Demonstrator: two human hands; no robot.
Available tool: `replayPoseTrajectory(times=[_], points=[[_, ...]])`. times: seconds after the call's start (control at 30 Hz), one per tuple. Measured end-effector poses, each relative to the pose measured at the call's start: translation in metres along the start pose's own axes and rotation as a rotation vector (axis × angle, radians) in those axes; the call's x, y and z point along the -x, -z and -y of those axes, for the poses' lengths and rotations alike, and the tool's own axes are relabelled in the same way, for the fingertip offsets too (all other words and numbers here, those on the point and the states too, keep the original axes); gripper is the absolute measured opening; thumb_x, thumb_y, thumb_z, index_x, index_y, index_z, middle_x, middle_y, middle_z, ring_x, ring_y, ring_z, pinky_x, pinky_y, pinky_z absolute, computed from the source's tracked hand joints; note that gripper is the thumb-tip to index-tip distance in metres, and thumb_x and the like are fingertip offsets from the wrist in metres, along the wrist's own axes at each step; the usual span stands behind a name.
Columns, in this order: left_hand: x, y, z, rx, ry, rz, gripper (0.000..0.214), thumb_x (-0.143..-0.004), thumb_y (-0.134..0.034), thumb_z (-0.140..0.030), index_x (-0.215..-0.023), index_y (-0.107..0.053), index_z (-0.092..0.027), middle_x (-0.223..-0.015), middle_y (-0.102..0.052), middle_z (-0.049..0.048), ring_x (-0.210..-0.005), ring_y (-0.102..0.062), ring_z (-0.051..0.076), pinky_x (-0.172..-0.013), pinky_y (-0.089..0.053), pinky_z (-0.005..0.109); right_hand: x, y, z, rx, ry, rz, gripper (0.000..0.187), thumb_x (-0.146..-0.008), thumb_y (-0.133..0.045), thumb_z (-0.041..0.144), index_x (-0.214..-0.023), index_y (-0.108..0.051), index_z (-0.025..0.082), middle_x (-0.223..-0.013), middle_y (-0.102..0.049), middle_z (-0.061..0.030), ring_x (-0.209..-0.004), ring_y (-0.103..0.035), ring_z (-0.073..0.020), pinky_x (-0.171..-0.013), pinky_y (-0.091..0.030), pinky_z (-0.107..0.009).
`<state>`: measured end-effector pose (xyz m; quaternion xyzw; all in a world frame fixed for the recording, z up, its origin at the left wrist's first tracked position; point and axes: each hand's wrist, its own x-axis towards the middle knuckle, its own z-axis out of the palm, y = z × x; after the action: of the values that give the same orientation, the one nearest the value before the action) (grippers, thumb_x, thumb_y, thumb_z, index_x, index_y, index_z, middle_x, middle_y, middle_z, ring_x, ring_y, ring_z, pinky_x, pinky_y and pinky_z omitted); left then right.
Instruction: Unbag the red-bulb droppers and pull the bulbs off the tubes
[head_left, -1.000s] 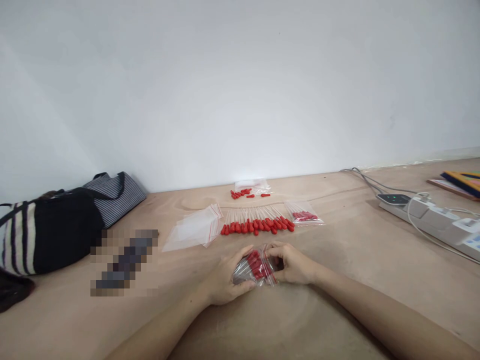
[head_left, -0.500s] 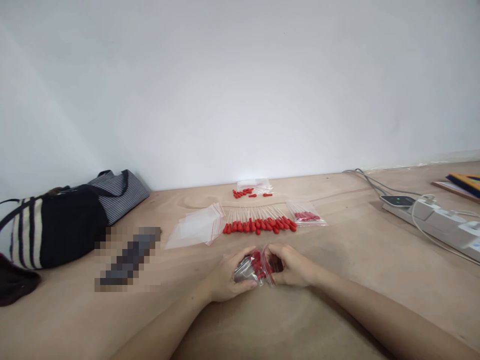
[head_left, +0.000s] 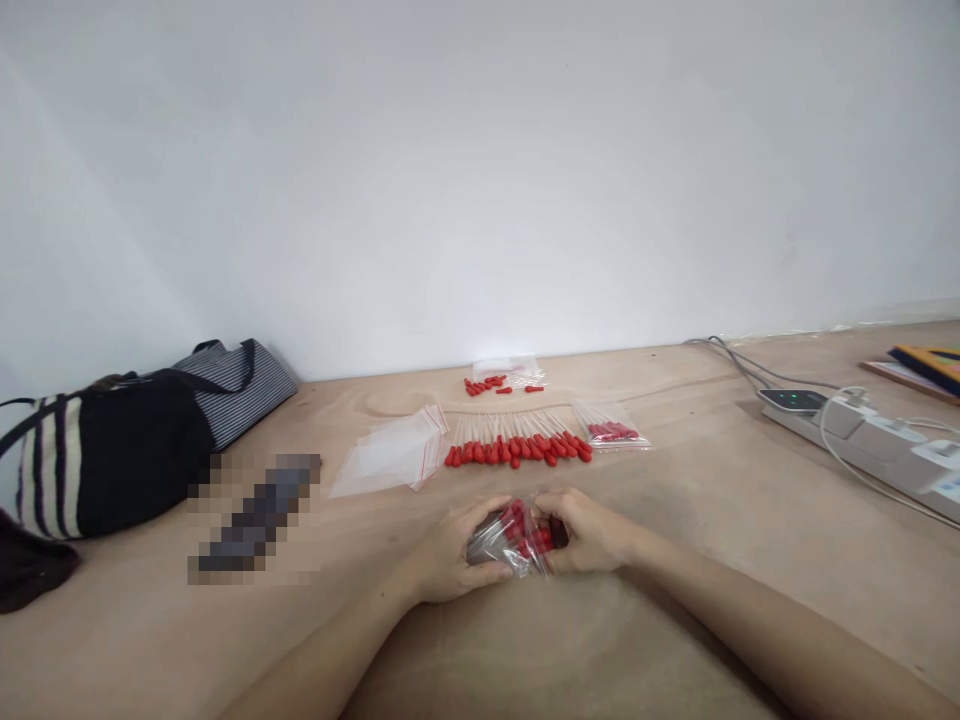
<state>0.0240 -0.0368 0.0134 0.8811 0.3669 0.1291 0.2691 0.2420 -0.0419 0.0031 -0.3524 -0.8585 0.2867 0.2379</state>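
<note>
Small zip bag [head_left: 516, 540] of red-capped droppers sat low centre of the frame on the table [head_left: 675, 620], pinched at both ends.
Left hand [head_left: 450, 555] gripped its left end, right hand [head_left: 589, 530] its right; both grips were closed on it. Long axis ran left-right; which end was the mouth, can't tell. Risk: squeezing could pop the seal or crack the tubes, spilling toward the dropper row [head_left: 517, 450] above.

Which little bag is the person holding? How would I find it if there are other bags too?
Look at the near middle of the wooden table, where the left hand and right hand meet. Between them is a small clear bag of red-tipped droppers. Unlike the filled bag and the empty bags lying farther back, it alone is gripped by hands.
</note>
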Motion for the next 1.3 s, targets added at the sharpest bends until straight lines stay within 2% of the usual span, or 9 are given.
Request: replayPoseTrajectory(times=[0.13, 0.27, 0.47, 0.57, 0.7, 0.8, 0.9, 1.1, 1.3], points=[[-0.001, 0.001, -0.001, -0.018, -0.017, 0.003, 0.063, -0.070, -0.059, -0.046, -0.124, -0.039, -0.021, -0.129, -0.045, 0.0066, -0.120, -0.037, 0.025, -0.100, -0.030, 0.040, 0.002, 0.006, -0.003, -0.129, -0.029, 0.024, 0.012, -0.061, -0.060, 0.019, -0.068, -0.052, 0.017, -0.061, -0.048, 0.0055, -0.053, -0.041, -0.0058, -0.047, -0.032, -0.017], [-0.001, 0.000, 0.002, -0.030, -0.004, 0.013, 0.063, -0.071, -0.058, -0.048, -0.125, -0.040, -0.022, -0.129, -0.044, 0.0065, -0.121, -0.036, 0.025, -0.100, -0.030, 0.041, 0.005, 0.017, -0.016, -0.287, -0.078, -0.059, 0.014, -0.057, -0.060, 0.013, -0.070, -0.056, 0.015, -0.069, -0.053, 0.0027, -0.058, -0.047, -0.0070, -0.051, -0.038, -0.018], [0.001, 0.004, -0.002, -0.026, 0.012, -0.003, 0.059, -0.071, -0.058, -0.047, -0.123, -0.041, -0.024, -0.128, -0.045, 0.0054, -0.119, -0.039, 0.024, -0.099, -0.031, 0.040, 0.022, 0.054, -0.043, -0.501, -0.229, -0.103, 0.018, -0.058, -0.063, 0.020, -0.074, -0.056, 0.015, -0.073, -0.061, -0.0009, -0.065, -0.057, -0.0121, -0.058, -0.045, -0.024], [0.002, 0.006, -0.003, -0.017, 0.015, -0.015, 0.058, -0.071, -0.058, -0.046, -0.122, -0.043, -0.025, -0.127, -0.047, 0.0055, -0.117, -0.041, 0.025, -0.097, -0.033, 0.039, 0.035, 0.080, -0.057, -0.576, -0.267, -0.285, 0.020, -0.056, -0.068, 0.025, -0.071, -0.057, 0.016, -0.072, -0.064, -0.0021, -0.067, -0.060, -0.0146, -0.063, -0.047, -0.029], [0.003, 0.007, -0.004, -0.007, 0.028, -0.024, 0.058, -0.070, -0.058, -0.047, -0.122, -0.044, -0.026, -0.127, -0.047, 0.0047, -0.115, -0.042, 0.025, -0.096, -0.034, 0.040, 0.043, 0.098, -0.077, -0.640, -0.290, -0.707, 0.028, -0.051, -0.073, 0.030, -0.071, -0.058, 0.017, -0.073, -0.066, -0.0027, -0.067, -0.061, -0.0155, -0.067, -0.048, -0.031], [0.003, 0.007, -0.005, -0.004, 0.033, -0.017, 0.058, -0.070, -0.058, -0.047, -0.122, -0.044, -0.026, -0.126, -0.047, 0.0046, -0.116, -0.042, 0.025, -0.096, -0.033, 0.040, 0.034, 0.090, -0.087, -0.638, -0.352, -0.929, 0.030, -0.051, -0.073, 0.031, -0.073, -0.058, 0.017, -0.076, -0.066, -0.0039, -0.069, -0.062, -0.0164, -0.067, -0.048, -0.030], [0.003, 0.008, -0.005, -0.006, 0.034, -0.014, 0.058, -0.070, -0.058, -0.047, -0.122, -0.043, -0.025, -0.127, -0.047, 0.0052, -0.117, -0.041, 0.024, -0.097, -0.033, 0.039, 0.020, 0.072, -0.090, -0.520, -0.465, -1.026, 0.030, -0.053, -0.071, 0.033, -0.075, -0.058, 0.016, -0.074, -0.066, -0.0051, -0.066, -0.062, -0.0181, -0.062, -0.048, -0.030], [0.002, 0.008, -0.004, 0.007, 0.016, -0.005, 0.058, -0.071, -0.058, -0.046, -0.123, -0.043, -0.025, -0.127, -0.047, 0.0046, -0.117, -0.041, 0.024, -0.097, -0.032, 0.039, -0.001, 0.041, -0.092, -0.194, -0.539, -1.008, 0.030, -0.059, -0.063, 0.039, -0.078, -0.060, 0.016, -0.074, -0.066, -0.0058, -0.068, -0.061, -0.0180, -0.062, -0.048, -0.030], [0.002, 0.006, -0.003, -0.011, 0.025, 0.002, 0.058, -0.071, -0.058, -0.046, -0.123, -0.042, -0.026, -0.128, -0.046, 0.0043, -0.118, -0.040, 0.024, -0.099, -0.031, 0.040, -0.004, 0.032, -0.087, 0.014, -0.524, -0.886, 0.031, -0.064, -0.059, 0.043, -0.077, -0.061, 0.015, -0.071, -0.065, -0.0054, -0.064, -0.059, -0.0174, -0.061, -0.045, -0.030]])
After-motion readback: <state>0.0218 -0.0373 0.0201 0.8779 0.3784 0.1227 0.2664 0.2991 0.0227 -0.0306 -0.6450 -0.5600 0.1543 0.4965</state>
